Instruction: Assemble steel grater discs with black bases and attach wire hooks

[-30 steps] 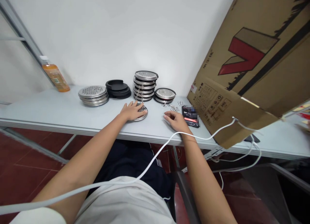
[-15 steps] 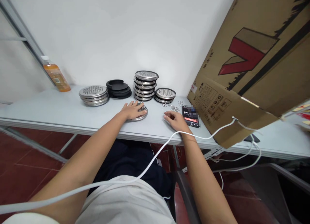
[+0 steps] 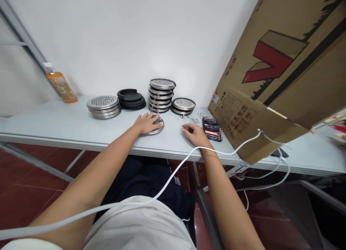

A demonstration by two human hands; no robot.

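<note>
beneath the spread fingers of your left hand (image 3: 145,125), near the front edge of the pale table (image 3: 173,142), lay the perforated metal disc (image 3: 159,121); those fingers stood apart, draped over its top rather than closed round it, with the thumb toward its right side; past the fingertips rose the tall clipped stack (image 3: 161,95); well to their left sat the pile of bare metal discs (image 3: 104,106), with the black holders (image 3: 132,98) between the two; your right hand (image 3: 195,133) was to the right of the disc, apart from it, its fingers curled; whether their tips met or pinched anything could not be made out; just beyond them lay the loose wire clips (image 3: 193,119), and the phone (image 3: 212,129) was beside that hand; by its look the disc was stiff, fairly light and hard to break, though its smooth metal would probably have slid under a flat palm; the shiny rim seemed the best hold, thumb on the near right side, fingers over the far edge, clear of the holes.
</note>
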